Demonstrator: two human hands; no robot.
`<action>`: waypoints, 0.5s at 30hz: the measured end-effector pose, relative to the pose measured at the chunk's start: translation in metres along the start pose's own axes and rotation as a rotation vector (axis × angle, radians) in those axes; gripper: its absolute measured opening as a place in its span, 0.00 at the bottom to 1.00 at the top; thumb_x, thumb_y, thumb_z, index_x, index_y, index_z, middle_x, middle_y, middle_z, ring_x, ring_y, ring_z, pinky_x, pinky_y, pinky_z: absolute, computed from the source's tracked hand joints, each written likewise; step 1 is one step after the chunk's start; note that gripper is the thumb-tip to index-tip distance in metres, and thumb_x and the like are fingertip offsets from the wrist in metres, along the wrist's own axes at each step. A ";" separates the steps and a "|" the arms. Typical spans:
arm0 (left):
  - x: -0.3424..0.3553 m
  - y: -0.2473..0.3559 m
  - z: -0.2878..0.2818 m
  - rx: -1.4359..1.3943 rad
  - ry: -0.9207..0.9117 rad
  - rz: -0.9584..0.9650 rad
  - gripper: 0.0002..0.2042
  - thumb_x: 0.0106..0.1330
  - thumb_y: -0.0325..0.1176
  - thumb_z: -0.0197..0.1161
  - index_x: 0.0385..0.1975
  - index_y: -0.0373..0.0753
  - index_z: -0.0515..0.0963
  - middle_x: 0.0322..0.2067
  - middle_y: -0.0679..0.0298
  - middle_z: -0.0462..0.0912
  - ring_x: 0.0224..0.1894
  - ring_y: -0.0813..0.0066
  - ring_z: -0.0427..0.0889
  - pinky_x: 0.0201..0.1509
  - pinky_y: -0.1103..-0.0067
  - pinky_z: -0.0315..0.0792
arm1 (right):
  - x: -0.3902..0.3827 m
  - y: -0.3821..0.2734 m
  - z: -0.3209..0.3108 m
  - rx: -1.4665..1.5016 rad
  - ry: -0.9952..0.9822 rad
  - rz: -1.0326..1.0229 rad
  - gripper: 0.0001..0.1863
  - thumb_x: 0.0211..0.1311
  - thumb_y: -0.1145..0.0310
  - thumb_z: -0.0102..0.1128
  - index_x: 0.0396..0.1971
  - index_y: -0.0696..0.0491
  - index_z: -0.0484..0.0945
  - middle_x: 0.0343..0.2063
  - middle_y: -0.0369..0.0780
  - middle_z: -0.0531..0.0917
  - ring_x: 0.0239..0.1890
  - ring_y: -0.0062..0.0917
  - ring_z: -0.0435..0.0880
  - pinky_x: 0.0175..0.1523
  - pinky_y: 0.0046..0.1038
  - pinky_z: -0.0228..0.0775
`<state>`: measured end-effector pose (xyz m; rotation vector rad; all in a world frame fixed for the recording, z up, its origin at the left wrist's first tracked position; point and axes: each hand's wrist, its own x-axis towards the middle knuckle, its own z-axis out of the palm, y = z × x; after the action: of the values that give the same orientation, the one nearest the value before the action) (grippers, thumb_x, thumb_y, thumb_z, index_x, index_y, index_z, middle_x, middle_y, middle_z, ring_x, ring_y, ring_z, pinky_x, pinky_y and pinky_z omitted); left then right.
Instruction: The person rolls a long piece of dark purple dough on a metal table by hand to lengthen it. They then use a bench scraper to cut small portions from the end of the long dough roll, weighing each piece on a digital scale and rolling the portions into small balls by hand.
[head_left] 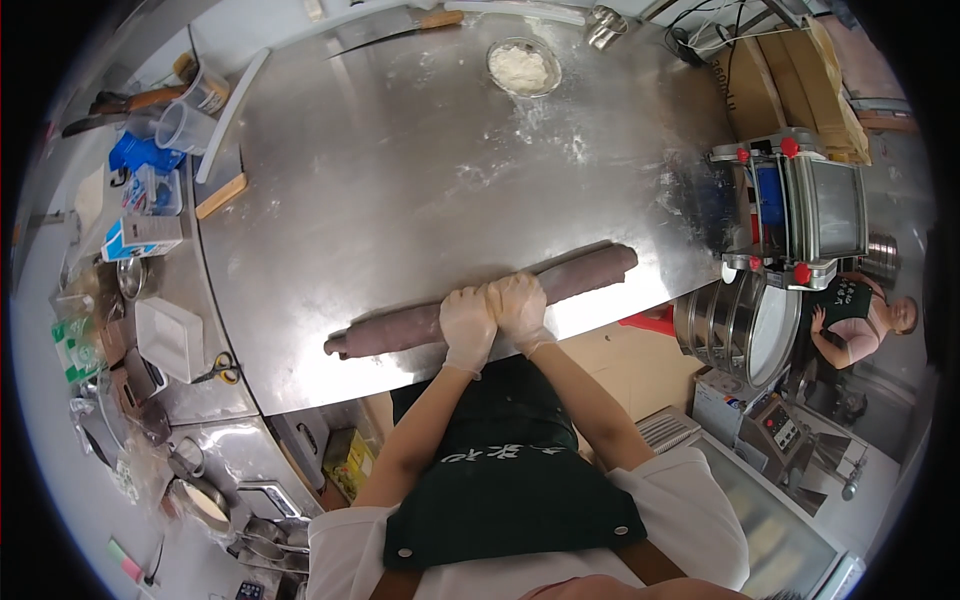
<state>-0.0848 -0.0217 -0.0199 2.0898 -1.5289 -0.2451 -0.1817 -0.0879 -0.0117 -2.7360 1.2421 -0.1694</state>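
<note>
A long purple-brown dough roll lies slantwise along the near edge of the steel worktable. Its right end sits farther from me, and the left end shows a loose, folded edge. My left hand and my right hand, both in thin clear gloves, meet side by side near the roll's middle. Fingers of each hand curl over the top of the dough and close round it. The part of the roll beneath my hands is hidden.
A bowl of white flour and a long knife lie at the far side. At left are a wooden-handled blade, scissors and a white tray. A roller machine and a person are at right.
</note>
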 end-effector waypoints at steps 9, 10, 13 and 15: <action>0.005 0.005 0.020 0.145 0.064 0.029 0.10 0.64 0.40 0.57 0.37 0.44 0.82 0.30 0.64 0.79 0.34 0.60 0.78 0.39 0.65 0.71 | -0.003 0.016 0.016 0.223 0.329 -0.004 0.05 0.56 0.63 0.59 0.30 0.48 0.77 0.30 0.36 0.80 0.35 0.32 0.80 0.45 0.36 0.72; 0.006 0.010 0.019 0.147 0.070 0.034 0.10 0.64 0.40 0.57 0.37 0.44 0.82 0.30 0.64 0.79 0.34 0.60 0.78 0.39 0.65 0.71 | -0.003 0.018 0.013 0.223 0.336 -0.004 0.05 0.56 0.63 0.59 0.30 0.48 0.77 0.30 0.36 0.80 0.35 0.32 0.80 0.45 0.36 0.72; 0.015 0.032 0.018 0.168 0.117 -0.064 0.11 0.63 0.39 0.58 0.40 0.44 0.82 0.34 0.63 0.80 0.37 0.60 0.78 0.42 0.64 0.70 | -0.002 0.034 -0.007 0.424 0.237 0.046 0.09 0.62 0.60 0.57 0.34 0.49 0.79 0.33 0.38 0.82 0.36 0.37 0.79 0.46 0.39 0.71; 0.036 0.071 0.027 0.101 0.096 -0.004 0.12 0.63 0.39 0.59 0.43 0.44 0.82 0.38 0.62 0.81 0.41 0.60 0.78 0.45 0.63 0.70 | -0.005 0.083 -0.018 0.249 0.203 0.040 0.10 0.63 0.60 0.56 0.33 0.49 0.80 0.33 0.39 0.83 0.37 0.38 0.80 0.45 0.40 0.71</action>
<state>-0.1432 -0.0786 -0.0002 2.1498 -1.5080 -0.0689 -0.2490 -0.1397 -0.0074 -2.5264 1.2279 -0.5703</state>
